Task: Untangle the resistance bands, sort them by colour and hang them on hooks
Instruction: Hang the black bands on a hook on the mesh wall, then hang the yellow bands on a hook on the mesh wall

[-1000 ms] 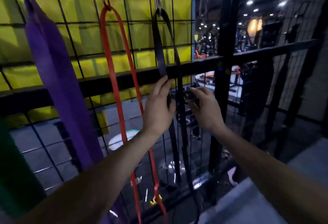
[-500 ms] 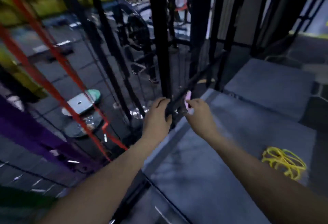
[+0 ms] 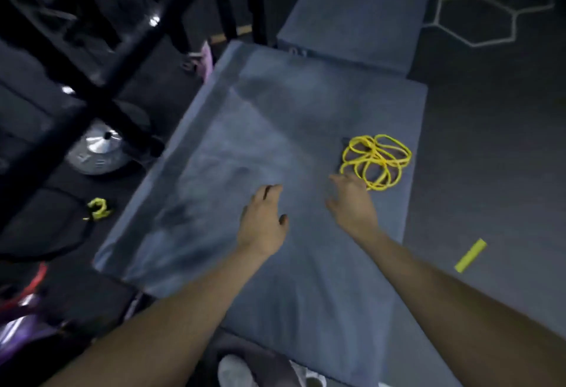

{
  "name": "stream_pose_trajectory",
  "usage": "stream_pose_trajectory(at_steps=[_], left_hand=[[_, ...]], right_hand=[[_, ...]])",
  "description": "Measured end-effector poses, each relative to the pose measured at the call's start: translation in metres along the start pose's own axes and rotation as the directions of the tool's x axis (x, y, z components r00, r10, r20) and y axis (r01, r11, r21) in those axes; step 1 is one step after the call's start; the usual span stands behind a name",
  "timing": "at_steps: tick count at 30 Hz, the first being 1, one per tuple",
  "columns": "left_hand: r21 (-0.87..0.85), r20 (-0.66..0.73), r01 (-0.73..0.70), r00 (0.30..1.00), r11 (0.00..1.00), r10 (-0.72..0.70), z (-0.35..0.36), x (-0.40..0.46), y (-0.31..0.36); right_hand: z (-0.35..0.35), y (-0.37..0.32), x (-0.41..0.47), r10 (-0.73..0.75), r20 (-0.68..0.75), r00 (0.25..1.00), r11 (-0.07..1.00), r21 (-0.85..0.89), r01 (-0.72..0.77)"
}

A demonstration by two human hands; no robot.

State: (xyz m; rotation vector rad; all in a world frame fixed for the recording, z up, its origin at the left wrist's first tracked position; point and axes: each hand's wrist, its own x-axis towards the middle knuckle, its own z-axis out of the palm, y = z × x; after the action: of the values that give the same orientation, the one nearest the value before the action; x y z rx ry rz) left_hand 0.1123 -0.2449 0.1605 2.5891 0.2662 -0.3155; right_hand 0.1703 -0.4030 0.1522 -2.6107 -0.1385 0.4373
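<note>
Hands hover over the blue mat (image 3: 275, 129), holding nothing: left hand (image 3: 263, 221) with loosely curled fingers, right hand (image 3: 352, 202) with fingers spread. Its fingertips are just beside the tangled yellow bands (image 3: 376, 160) on the mat.

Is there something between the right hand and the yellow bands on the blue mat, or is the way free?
Nothing visible stands between them. The right hand is open above the blue mat, its fingertips right at the near edge of the tangled yellow bands. The left hand is off to the side, away from that path.
</note>
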Motion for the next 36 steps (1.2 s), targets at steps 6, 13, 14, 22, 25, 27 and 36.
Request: stream_pose_trajectory(at_steps=[6,13,14,22,25,27,36], left_hand=[[0.066,0.063,-0.093,0.994,0.994,0.089,0.096,0.065,0.020],[0.078,0.123,-0.137,0.984,0.987,0.127,0.168,0.108,0.017],[0.070,0.122,-0.132,0.985,0.989,0.122,0.173,0.112,0.016],[0.030,0.115,-0.118,0.987,0.993,0.113,0.184,0.128,0.007],[0.021,0.121,-0.105,0.987,0.994,0.102,0.174,0.119,0.002],[0.005,0.104,-0.109,0.989,0.994,0.108,0.158,0.115,0.002],[-0.149,-0.032,-0.189,0.982,0.970,0.187,-0.013,0.092,0.022]], right_hand=[[0.031,0.097,0.049,0.114,-0.025,0.993,0.991,-0.066,-0.115],[0.067,0.163,0.089,0.161,-0.058,0.985,0.979,-0.115,-0.166],[0.070,0.168,0.092,0.155,-0.069,0.985,0.978,-0.128,-0.163],[0.082,0.190,0.115,0.022,-0.139,0.990,0.933,-0.353,-0.070],[0.084,0.179,0.108,-0.010,-0.076,0.997,0.926,-0.378,-0.020],[0.080,0.163,0.102,-0.043,-0.018,0.999,0.961,-0.274,0.036],[-0.017,-0.008,0.077,-0.364,0.026,0.931,0.931,0.016,0.364]])
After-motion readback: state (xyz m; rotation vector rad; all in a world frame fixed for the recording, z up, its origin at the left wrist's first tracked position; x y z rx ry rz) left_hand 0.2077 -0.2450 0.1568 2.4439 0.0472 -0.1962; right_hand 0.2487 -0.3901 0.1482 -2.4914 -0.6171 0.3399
